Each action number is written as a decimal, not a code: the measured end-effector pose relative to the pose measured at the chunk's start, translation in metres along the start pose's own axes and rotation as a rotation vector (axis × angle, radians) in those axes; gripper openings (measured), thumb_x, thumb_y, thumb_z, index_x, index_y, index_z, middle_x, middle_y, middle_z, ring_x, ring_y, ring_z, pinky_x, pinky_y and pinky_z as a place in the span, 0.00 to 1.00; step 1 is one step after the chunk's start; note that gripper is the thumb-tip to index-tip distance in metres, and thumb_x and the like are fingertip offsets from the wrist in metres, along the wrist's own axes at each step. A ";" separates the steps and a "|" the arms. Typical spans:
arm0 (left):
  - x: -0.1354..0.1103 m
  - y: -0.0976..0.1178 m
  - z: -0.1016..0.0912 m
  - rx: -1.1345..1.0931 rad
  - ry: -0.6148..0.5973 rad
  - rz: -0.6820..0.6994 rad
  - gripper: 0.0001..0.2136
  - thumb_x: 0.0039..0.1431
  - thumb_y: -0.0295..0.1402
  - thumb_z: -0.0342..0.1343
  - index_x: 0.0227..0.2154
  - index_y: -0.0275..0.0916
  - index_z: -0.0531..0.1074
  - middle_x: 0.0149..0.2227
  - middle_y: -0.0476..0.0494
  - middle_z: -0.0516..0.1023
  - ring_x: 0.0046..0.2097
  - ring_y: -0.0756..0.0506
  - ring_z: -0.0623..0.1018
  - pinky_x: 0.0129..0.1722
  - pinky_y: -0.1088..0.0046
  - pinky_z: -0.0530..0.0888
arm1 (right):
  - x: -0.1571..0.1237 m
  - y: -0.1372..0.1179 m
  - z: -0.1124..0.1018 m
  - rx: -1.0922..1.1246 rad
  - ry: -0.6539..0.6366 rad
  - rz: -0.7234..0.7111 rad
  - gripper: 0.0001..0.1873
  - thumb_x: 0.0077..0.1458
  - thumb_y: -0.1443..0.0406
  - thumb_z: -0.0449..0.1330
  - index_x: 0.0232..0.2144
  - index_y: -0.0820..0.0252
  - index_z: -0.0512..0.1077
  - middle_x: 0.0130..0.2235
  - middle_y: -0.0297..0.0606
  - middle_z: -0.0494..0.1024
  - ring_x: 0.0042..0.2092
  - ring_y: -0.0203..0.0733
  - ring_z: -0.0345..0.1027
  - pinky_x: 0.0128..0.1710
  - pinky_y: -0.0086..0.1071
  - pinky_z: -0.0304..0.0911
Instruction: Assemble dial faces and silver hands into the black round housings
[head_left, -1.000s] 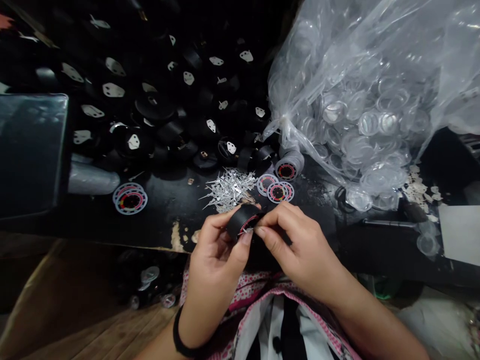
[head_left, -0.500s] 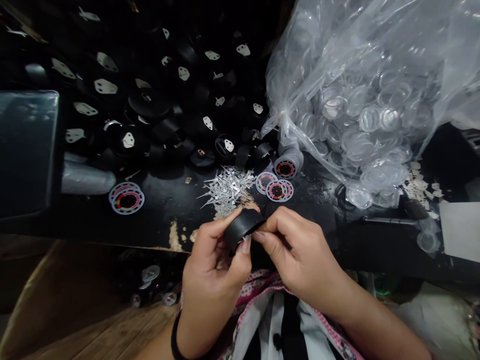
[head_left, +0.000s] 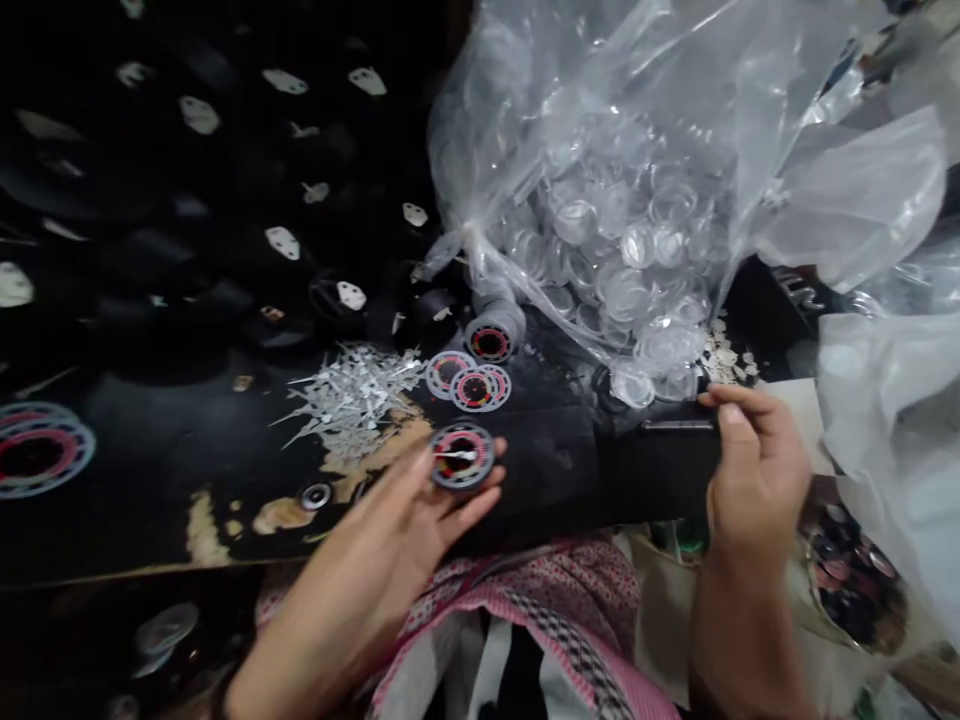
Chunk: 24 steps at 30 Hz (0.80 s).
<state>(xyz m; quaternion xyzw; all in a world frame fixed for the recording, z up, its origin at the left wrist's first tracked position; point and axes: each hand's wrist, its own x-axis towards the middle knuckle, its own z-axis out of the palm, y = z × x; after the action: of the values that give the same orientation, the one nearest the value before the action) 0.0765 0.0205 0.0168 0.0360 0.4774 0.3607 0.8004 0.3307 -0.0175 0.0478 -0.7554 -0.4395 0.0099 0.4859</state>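
Note:
My left hand (head_left: 390,530) holds a round black gauge (head_left: 463,470) face up; its dial is ringed in red and grey, with a white needle across it. Far to the right, my right hand (head_left: 757,480) is over the bench, fingers curled and thumb close to the forefinger. Whatever is between those fingertips is hidden. Just left of that hand lies a dark pen-like rod (head_left: 679,426). Beyond the fingertips are small pale pieces (head_left: 726,352) and clear round covers (head_left: 634,386). Loose printed dials (head_left: 480,388) lie behind the gauge.
A heap of silvery needles (head_left: 356,395) lies left of the dials, near a stack of dials (head_left: 493,340). A big clear plastic bag (head_left: 600,130) of round covers stands behind. Black housings with white plates (head_left: 283,242) pile up at the back left.
The gauge now faces up in my left hand, its needle showing. My right hand has left it and moved right, beside the rod. The view has shifted right.

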 end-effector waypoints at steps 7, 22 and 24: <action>0.014 -0.024 0.005 -0.053 -0.105 -0.165 0.07 0.61 0.33 0.61 0.39 0.36 0.77 0.45 0.37 0.84 0.47 0.38 0.83 0.52 0.59 0.77 | -0.017 -0.008 0.036 0.649 -0.251 0.170 0.09 0.52 0.73 0.53 0.29 0.57 0.70 0.22 0.26 0.64 0.22 0.31 0.59 0.27 0.30 0.61; 0.012 -0.023 0.007 -0.059 -0.205 -0.125 0.07 0.58 0.37 0.64 0.38 0.42 0.79 0.43 0.45 0.83 0.48 0.42 0.81 0.50 0.65 0.77 | -0.042 -0.069 0.060 0.441 -0.828 -0.256 0.12 0.62 0.66 0.49 0.27 0.52 0.66 0.25 0.34 0.68 0.30 0.41 0.67 0.31 0.38 0.67; 0.013 -0.024 0.005 -0.103 -0.196 -0.136 0.06 0.58 0.34 0.64 0.37 0.41 0.78 0.45 0.45 0.83 0.47 0.44 0.82 0.53 0.64 0.76 | -0.045 -0.063 0.055 0.289 -0.822 -0.191 0.11 0.61 0.62 0.54 0.25 0.51 0.66 0.22 0.35 0.65 0.29 0.44 0.66 0.29 0.40 0.66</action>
<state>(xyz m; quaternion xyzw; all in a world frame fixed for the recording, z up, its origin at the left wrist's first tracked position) 0.0975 0.0121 0.0002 -0.0027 0.3792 0.3245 0.8665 0.2373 0.0011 0.0469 -0.5691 -0.6579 0.3260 0.3701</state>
